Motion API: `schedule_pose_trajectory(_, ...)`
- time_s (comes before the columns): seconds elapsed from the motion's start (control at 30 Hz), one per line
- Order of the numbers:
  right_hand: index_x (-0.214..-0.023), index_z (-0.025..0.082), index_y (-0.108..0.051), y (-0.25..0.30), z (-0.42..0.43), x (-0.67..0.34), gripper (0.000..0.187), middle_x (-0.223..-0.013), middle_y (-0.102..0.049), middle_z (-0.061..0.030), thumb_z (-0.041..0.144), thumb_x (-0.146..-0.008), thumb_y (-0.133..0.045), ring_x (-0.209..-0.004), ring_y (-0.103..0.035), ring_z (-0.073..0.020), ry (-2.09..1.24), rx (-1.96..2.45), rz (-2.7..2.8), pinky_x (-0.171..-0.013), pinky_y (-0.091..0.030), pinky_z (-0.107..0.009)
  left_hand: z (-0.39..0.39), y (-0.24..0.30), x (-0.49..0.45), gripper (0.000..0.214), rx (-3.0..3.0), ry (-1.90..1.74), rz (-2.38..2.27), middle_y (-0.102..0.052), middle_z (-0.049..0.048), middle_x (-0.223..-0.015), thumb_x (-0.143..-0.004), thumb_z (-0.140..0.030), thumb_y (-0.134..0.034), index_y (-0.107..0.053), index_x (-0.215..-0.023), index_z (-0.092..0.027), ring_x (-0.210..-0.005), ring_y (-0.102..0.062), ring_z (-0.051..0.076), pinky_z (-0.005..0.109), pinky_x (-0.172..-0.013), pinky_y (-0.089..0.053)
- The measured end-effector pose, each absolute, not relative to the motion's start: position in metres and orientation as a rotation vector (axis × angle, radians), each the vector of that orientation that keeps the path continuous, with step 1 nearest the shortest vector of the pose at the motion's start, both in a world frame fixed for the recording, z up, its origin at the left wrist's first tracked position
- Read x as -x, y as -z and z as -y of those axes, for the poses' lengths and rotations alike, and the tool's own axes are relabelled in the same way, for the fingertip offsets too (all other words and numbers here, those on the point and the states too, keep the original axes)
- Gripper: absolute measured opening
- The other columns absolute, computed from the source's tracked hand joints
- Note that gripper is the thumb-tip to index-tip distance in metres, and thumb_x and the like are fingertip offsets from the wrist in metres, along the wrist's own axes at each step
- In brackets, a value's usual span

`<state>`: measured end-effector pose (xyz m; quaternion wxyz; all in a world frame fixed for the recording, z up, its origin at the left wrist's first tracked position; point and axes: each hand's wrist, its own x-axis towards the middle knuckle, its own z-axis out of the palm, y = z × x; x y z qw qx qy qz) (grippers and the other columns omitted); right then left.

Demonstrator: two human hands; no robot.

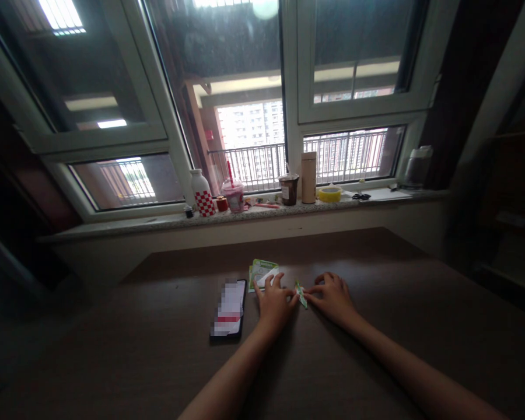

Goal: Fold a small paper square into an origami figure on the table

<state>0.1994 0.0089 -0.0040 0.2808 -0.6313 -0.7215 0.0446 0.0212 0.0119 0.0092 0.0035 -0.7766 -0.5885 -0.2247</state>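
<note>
A small folded piece of green and white paper (301, 293) lies on the dark brown table (376, 326) between my two hands. My left hand (275, 302) rests on the table with its thumb and forefinger pinching the paper's left side. My right hand (332, 296) pinches the paper's right side, its other fingers curled. Just beyond my left hand lies a stack of green and white paper sheets (261, 272). A phone (228, 308) with its screen lit lies left of my left hand.
On the stone window sill (157, 220) stand a red-checked white bottle (202, 193), a pink drink cup (233, 194), a dark cup (289, 188), a tan flask (308, 177), a yellow tape roll (329, 193), scissors (361, 196) and a jug (416, 167).
</note>
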Motion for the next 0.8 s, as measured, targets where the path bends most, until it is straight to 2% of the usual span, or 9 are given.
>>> schedule_pose_trajectory(0.17,-0.092,0.041,-0.076,0.0061,-0.0039,-0.1958,0.021,-0.109,-0.059,-0.0073,0.052,-0.079,-0.064,-0.116,-0.043,-0.0322,-0.050,1.700,1.927,-0.102,-0.026,-0.057,-0.0132,-0.0083,-0.0200,0.014,2.496,0.728,1.843,-0.052,-0.0016,-0.139,-0.082,-0.042,-0.066,-0.077,-0.084,-0.035,-0.131,-0.037,0.031,0.068,-0.111,-0.004)
schedule_pose_trajectory(0.4,-0.099,0.047,-0.072,0.0092,-0.0100,-0.2022,0.019,-0.116,-0.058,-0.0050,0.046,-0.085,-0.060,-0.118,-0.043,-0.0312,-0.164,1.694,1.965,-0.101,-0.027,-0.058,-0.0145,-0.0040,-0.0174,0.013,2.544,0.836,1.847,-0.052,-0.0010,-0.137,-0.080,-0.041,-0.067,-0.076,-0.077,-0.032,-0.131,-0.037,0.030,0.068,-0.111,-0.004)
schedule_pose_trajectory(0.63,-0.097,0.045,-0.073,0.0119,-0.0131,-0.2021,0.017,-0.116,-0.059,-0.0043,0.042,-0.084,-0.063,-0.117,-0.043,-0.0296,-0.161,1.699,1.969,-0.101,-0.031,-0.053,-0.0140,-0.0022,-0.0202,0.020,2.516,0.848,1.856,-0.046,0.0034,-0.141,-0.083,-0.042,-0.064,-0.073,-0.100,-0.038,-0.134,-0.034,0.031,0.069,-0.110,-0.005)
schedule_pose_trajectory(0.8,-0.096,0.044,-0.074,0.0123,-0.0137,-0.2020,0.017,-0.115,-0.059,-0.0044,0.040,-0.083,-0.063,-0.115,-0.044,-0.0284,-0.150,1.695,1.958,-0.101,-0.032,-0.049,-0.0117,-0.0034,-0.0220,0.021,2.487,0.826,1.773,-0.047,0.0036,-0.140,-0.086,-0.041,-0.060,-0.071,-0.104,-0.039,-0.135,-0.033,0.030,0.067,-0.111,-0.001)
